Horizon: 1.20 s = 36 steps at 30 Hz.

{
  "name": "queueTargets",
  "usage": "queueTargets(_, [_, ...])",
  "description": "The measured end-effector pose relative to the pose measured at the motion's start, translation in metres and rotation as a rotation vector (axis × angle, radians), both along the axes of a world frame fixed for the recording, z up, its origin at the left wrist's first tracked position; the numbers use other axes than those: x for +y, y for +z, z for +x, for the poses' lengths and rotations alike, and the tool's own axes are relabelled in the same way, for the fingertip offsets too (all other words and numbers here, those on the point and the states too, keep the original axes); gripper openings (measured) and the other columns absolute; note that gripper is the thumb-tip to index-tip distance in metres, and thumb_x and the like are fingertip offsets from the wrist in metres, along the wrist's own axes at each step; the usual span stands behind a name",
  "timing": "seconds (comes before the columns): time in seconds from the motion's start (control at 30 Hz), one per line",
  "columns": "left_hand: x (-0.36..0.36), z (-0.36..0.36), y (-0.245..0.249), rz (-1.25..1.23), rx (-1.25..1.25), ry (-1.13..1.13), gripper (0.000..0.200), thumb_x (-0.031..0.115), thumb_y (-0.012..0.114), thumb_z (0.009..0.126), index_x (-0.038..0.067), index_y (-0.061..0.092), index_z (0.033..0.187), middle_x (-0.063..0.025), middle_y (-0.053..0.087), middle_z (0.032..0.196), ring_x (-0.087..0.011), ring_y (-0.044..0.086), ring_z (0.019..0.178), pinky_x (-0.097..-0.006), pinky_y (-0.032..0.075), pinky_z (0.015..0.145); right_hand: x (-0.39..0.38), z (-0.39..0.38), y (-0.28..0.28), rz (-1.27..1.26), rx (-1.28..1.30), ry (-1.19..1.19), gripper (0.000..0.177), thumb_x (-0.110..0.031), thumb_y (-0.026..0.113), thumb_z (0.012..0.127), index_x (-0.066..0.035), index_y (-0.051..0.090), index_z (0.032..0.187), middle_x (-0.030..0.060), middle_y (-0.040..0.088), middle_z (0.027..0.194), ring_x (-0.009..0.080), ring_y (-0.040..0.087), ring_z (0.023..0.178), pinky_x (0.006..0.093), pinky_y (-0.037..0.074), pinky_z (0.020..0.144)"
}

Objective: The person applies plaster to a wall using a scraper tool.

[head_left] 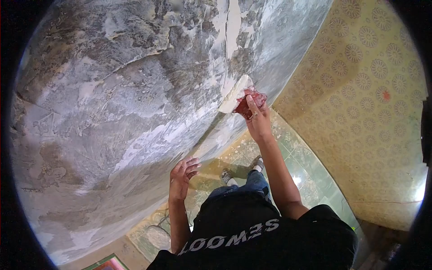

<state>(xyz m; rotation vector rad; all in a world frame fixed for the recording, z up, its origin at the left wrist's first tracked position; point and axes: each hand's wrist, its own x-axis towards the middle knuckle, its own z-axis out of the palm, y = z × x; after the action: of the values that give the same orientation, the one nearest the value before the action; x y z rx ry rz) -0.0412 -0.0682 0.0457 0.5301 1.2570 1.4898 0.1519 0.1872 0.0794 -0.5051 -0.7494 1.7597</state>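
My right hand grips a red putty scraper, thumb on its face. Thick white putty covers the scraper's edge, which is against or very close to the grey wall. Above it, a pale putty streak runs up the wall. My left hand is lower and to the left, beside the wall, with fingers loosely bent and apart and nothing held. Whitish smears show on its fingertips.
A yellow wall with a flower pattern meets the grey wall at the right. Below lies a green tiled floor with white spatter, where my feet stand. A pale round object and a framed colourful item are at lower left.
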Motion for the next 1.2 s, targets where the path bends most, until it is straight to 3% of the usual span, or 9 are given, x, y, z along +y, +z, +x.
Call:
queueTargets(0.2, [0.001, -0.004, 0.003, -0.026, -0.019, 0.013, 0.049, 0.034, 0.051, 0.103, -0.003, 0.05, 0.136, -0.0205, 0.062, 0.13, -0.0291, 0.065, 0.112, -0.038, 0.052, 0.091, -0.027, -0.013, 0.023, -0.182, 0.115, -0.05, 0.032, -0.016, 0.058, 0.102, -0.005, 0.053, 0.132, 0.0088, 0.065, 0.12, 0.0198, 0.067, 0.106, 0.0341, 0.058, 0.088])
queueTargets(0.5, [-0.011, -0.011, 0.003, 0.006, -0.016, 0.023, 0.05, 0.035, 0.054, 0.101, -0.003, 0.051, 0.134, -0.0203, 0.062, 0.129, -0.0299, 0.065, 0.111, -0.0388, 0.053, 0.089, -0.039, -0.018, 0.078, -0.26, 0.219, -0.131, 0.029, -0.015, 0.055, 0.103, -0.007, 0.055, 0.131, 0.0051, 0.066, 0.121, 0.0166, 0.065, 0.108, 0.0342, 0.054, 0.094])
queueTargets(0.83, [-0.019, -0.021, -0.006, 0.066, -0.069, 0.075, 0.042, 0.032, 0.055, 0.102, 0.0, 0.057, 0.13, -0.0192, 0.065, 0.126, -0.0291, 0.067, 0.11, -0.0379, 0.055, 0.086, -0.022, -0.019, 0.15, -0.116, 0.302, -0.187, 0.025, -0.013, 0.056, 0.102, -0.007, 0.056, 0.127, 0.0046, 0.066, 0.12, 0.0159, 0.065, 0.107, 0.0336, 0.054, 0.094])
queueTargets(1.0, [-0.014, -0.024, -0.002, 0.092, -0.087, 0.042, 0.041, 0.032, 0.055, 0.103, 0.0, 0.059, 0.129, -0.0181, 0.066, 0.125, -0.0282, 0.067, 0.11, -0.0376, 0.054, 0.087, -0.014, 0.002, 0.191, 0.08, 0.315, -0.211, 0.027, -0.014, 0.058, 0.101, -0.008, 0.057, 0.127, 0.005, 0.064, 0.124, 0.0167, 0.065, 0.11, 0.0352, 0.053, 0.095])
queueTargets(1.1, [-0.012, -0.025, 0.004, 0.099, -0.077, 0.064, 0.04, 0.032, 0.055, 0.103, 0.0, 0.06, 0.127, -0.0177, 0.066, 0.125, -0.0279, 0.067, 0.109, -0.0373, 0.055, 0.086, -0.01, 0.025, 0.195, 0.148, 0.261, -0.211, 0.032, -0.017, 0.059, 0.101, -0.01, 0.056, 0.132, 0.0046, 0.065, 0.123, 0.0173, 0.065, 0.11, 0.0363, 0.053, 0.097])
queueTargets(1.2, [-0.01, -0.025, 0.006, 0.11, -0.078, 0.038, 0.038, 0.031, 0.054, 0.104, 0.0, 0.062, 0.124, -0.0174, 0.067, 0.124, -0.0274, 0.068, 0.109, -0.037, 0.055, 0.086, 0.001, 0.03, 0.159, 0.151, 0.201, -0.193, 0.036, -0.019, 0.058, 0.101, -0.009, 0.054, 0.136, 0.0045, 0.067, 0.121, 0.0177, 0.065, 0.11, 0.0378, 0.053, 0.097])
